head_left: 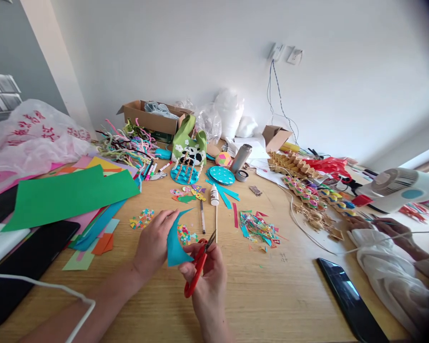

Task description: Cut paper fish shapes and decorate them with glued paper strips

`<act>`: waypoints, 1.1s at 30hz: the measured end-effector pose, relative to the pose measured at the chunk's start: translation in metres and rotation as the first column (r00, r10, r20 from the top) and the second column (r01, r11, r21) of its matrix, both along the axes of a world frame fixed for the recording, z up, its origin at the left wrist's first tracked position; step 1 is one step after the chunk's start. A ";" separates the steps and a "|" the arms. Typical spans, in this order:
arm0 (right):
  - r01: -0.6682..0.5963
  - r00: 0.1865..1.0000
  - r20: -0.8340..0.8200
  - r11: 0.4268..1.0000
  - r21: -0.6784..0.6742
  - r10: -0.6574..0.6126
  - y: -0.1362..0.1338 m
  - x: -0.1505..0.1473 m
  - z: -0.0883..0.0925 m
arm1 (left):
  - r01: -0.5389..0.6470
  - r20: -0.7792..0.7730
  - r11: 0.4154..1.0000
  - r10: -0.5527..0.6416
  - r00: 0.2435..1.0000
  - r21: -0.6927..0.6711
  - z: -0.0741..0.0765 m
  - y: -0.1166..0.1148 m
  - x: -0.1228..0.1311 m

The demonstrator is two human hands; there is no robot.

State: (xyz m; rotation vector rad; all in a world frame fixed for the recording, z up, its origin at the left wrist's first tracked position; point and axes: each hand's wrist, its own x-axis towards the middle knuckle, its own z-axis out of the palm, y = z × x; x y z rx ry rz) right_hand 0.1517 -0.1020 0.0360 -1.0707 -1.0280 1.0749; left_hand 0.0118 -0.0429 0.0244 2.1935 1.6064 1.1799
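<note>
Legibly little: red characters on plastic bag (pixel 28 138) far left of left hand, too blurred to read. Left hand (pixel 153 245) pinching teal paper scrap (pixel 174 245); long axis near upright, pointed tip up and rightward. Right hand (pixel 209 276) clenched through red scissors (pixel 197 269), blades aimed up-right, just beside scrap. Glue bottle (pixel 214 195) beyond both hands.

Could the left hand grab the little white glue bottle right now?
Probably not yet: the left hand is pinching a curved teal paper piece. The small white glue bottle lies close ahead, with only colourful paper scraps and a dark pencil between.
</note>
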 end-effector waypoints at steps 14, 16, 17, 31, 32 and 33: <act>0.035 0.998 -0.046 0.996 -0.083 -0.039 0.006 -0.010 -0.002 | -0.056 0.168 0.997 0.046 0.985 0.058 0.008 0.004 -0.001; 0.053 0.996 -0.062 0.996 -0.077 -0.057 0.007 -0.010 -0.001 | -0.068 0.412 0.996 0.082 0.908 -0.049 0.008 0.008 0.000; 0.061 0.996 -0.068 0.996 -0.072 -0.066 0.008 -0.009 -0.001 | -0.040 0.543 0.988 0.114 0.832 -0.146 0.008 0.011 -0.001; 0.007 1.000 0.018 0.994 -0.111 -0.005 0.028 0.014 0.009 | 0.694 0.890 0.581 0.127 0.439 -0.425 0.021 0.002 0.000; 0.019 1.000 0.003 0.994 -0.105 -0.019 0.028 0.014 0.009 | 0.685 0.885 0.590 0.122 0.449 -0.428 0.021 0.003 0.000; 0.032 0.999 -0.016 0.995 -0.098 -0.034 0.028 0.014 0.010 | 0.674 0.881 0.600 0.119 0.457 -0.431 0.020 0.003 0.000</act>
